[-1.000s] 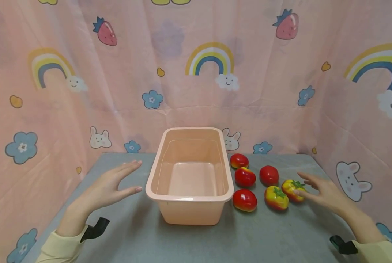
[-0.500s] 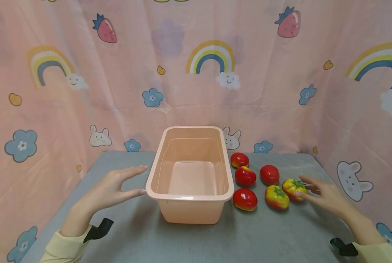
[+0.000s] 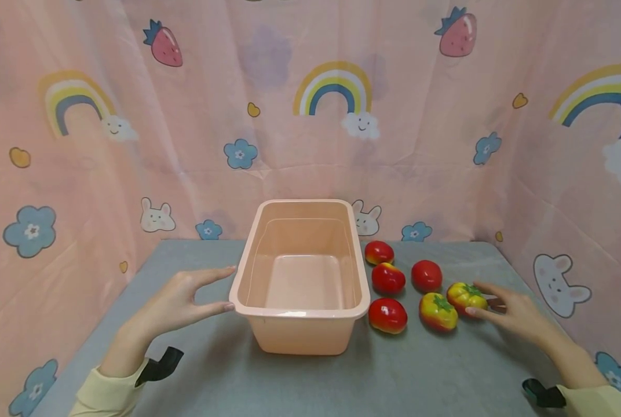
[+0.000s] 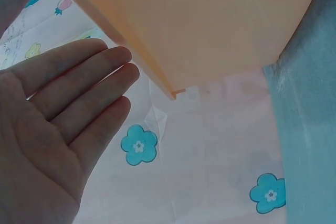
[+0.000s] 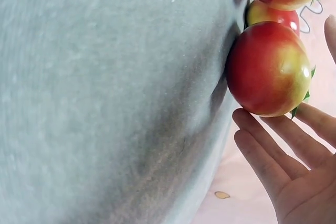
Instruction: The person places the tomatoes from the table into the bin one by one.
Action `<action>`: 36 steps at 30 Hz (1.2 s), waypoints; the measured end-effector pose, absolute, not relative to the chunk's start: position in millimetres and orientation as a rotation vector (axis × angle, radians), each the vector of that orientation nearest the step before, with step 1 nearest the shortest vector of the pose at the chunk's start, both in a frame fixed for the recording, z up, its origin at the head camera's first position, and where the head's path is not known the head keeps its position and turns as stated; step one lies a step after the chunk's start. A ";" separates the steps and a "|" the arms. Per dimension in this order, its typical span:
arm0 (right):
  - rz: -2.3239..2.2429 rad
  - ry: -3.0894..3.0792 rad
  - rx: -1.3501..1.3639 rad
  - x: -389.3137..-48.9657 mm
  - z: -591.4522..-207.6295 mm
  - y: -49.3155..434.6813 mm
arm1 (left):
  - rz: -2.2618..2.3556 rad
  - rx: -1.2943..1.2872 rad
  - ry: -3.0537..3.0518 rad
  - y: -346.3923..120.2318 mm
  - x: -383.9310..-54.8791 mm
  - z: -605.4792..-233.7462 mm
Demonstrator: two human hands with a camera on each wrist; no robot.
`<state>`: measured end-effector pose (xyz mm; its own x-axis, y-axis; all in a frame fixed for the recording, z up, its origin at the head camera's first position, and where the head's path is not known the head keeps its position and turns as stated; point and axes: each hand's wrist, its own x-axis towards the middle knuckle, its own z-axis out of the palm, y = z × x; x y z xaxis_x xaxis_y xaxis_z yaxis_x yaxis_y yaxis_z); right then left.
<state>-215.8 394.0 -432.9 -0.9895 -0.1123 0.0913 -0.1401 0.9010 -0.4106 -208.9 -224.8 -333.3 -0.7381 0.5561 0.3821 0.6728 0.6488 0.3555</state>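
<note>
A deep peach plastic basin (image 3: 302, 336) stands in the middle of the table. Just left of it is my left hand (image 3: 177, 298), fingertips and thumb right at the basin's left rim. The left wrist view has these fingers (image 4: 89, 90) straight beside the basin wall (image 4: 205, 30). At the right, my right hand (image 3: 516, 313) reaches around the side of a yellow-and-red tomato (image 3: 466, 296) with a green top. In the right wrist view its fingertips meet the tomato (image 5: 268, 69), while the thumb stands apart from it. A second yellow-and-red tomato (image 3: 438, 313) lies close by.
Several red tomatoes lie between the basin and my right hand, one of them a red tomato (image 3: 387, 316) near the basin's front corner. The grey table (image 3: 394, 382) ends at a pink patterned curtain (image 3: 201, 104) behind and at the right.
My left hand has moved right, up to the basin's rim. The right hand has drawn closer around the yellow-and-red tomato. Basin and tomatoes have stayed in place.
</note>
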 end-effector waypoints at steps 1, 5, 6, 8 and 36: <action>0.655 -2.999 0.196 -215.9 -433.7 394.4 | -0.715 -0.995 -2.633 -224.5 -209.0 -333.5; 0.654 -2.990 0.195 -216.5 -436.5 396.3 | -0.737 -0.995 -2.633 -223.1 -208.7 -333.8; 0.652 -2.988 0.195 -216.5 -437.1 396.6 | -0.743 -0.993 -2.633 -222.7 -208.5 -334.0; 0.646 -2.986 0.196 -217.3 -437.7 396.5 | -0.753 -0.991 -2.633 -222.6 -207.9 -334.1; 0.608 -3.014 0.184 -224.5 -437.0 391.8 | -0.858 -0.926 -2.690 -221.6 -207.8 -334.3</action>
<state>-224.5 391.8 -437.0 -0.9910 -0.1045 0.0840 -0.1289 0.9151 -0.3822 -207.8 -221.6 -334.3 -0.7928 0.5111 0.3320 0.6089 0.6417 0.4663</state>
